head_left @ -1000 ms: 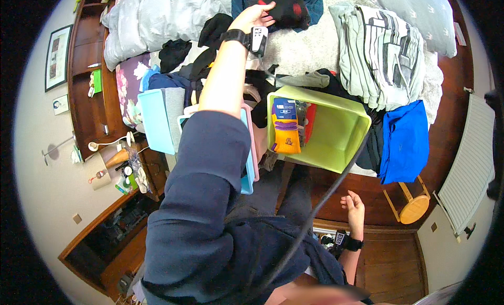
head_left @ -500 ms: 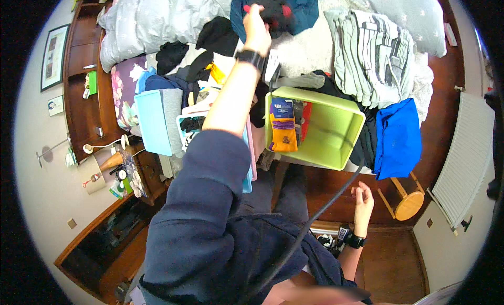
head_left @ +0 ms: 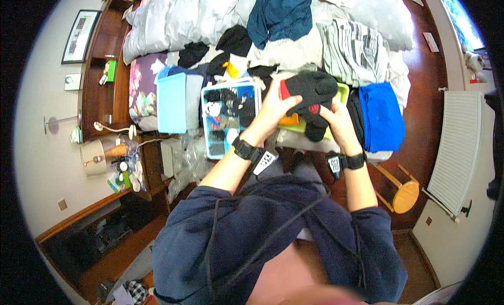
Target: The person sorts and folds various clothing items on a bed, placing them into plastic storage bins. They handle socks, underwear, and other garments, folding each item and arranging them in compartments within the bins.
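Note:
My left hand (head_left: 280,106) grips the red-edged end of a bundle of small black knitwear (head_left: 310,91) with a red emblem. Whether these are gloves or socks I cannot tell. From the other side, my right hand (head_left: 340,124) pinches the same bundle, thumb near the emblem. It hangs over the lime-green bin (head_left: 343,92) and hides most of it. An orange sock (head_left: 288,119) shows inside the bin, below the bundle. To the left, a light-blue divided box (head_left: 203,126) holds several dark socks and other small folded pieces.
On the bed lie a teal garment (head_left: 281,19), striped clothing (head_left: 353,53), black pieces (head_left: 233,40) and a folded blue cloth (head_left: 383,118). A light-blue lid (head_left: 171,104) stands left of the box. Clear plastic (head_left: 190,158) hangs below it. A wooden stool (head_left: 406,196) stands at right.
My left hand has brought the black-and-red knitwear back from the teal garment toward me. My right hand has risen from low at the right and now grips it too.

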Tool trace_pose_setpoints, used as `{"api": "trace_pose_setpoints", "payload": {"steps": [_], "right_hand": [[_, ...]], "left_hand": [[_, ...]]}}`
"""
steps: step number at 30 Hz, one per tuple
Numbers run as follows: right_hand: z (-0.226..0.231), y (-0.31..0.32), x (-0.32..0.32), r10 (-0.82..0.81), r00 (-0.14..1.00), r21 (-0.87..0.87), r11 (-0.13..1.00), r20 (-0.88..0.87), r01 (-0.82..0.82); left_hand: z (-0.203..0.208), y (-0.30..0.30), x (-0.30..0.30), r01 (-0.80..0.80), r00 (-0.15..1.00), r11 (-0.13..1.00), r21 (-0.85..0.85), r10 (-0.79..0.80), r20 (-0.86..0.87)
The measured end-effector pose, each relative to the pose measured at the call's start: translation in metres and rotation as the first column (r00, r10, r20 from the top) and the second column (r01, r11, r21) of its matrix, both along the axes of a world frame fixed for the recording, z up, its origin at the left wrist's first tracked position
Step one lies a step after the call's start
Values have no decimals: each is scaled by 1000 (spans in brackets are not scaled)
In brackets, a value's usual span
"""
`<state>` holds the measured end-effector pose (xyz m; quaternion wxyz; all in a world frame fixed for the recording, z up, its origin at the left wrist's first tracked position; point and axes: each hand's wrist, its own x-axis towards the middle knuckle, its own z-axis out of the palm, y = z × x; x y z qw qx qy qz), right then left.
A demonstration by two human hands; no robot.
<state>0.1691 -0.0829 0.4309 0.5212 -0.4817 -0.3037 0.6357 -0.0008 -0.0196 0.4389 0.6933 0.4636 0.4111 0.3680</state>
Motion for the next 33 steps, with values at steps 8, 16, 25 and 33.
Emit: {"api": "trace_pose_setpoints", "payload": {"steps": [8,16,25,33], "right_hand": [[14,-20,-10,260,921,5,963,-290,-270],[19,-26,-48,121,797,-132,961,-592,-244],[21,-5,-69,13,964,138,990,-265,25],[32,-13,-134,-55,859,-21,998,-509,51]], "left_hand": [[37,-30,-51,129,898,612,780,262,-354],[96,-56,-71,-525,851,738,425,462,250],[117,-50,-111,-301,642,571,764,713,-280],[61,-55,-86,-122,988,935,333,145,-45]]}}
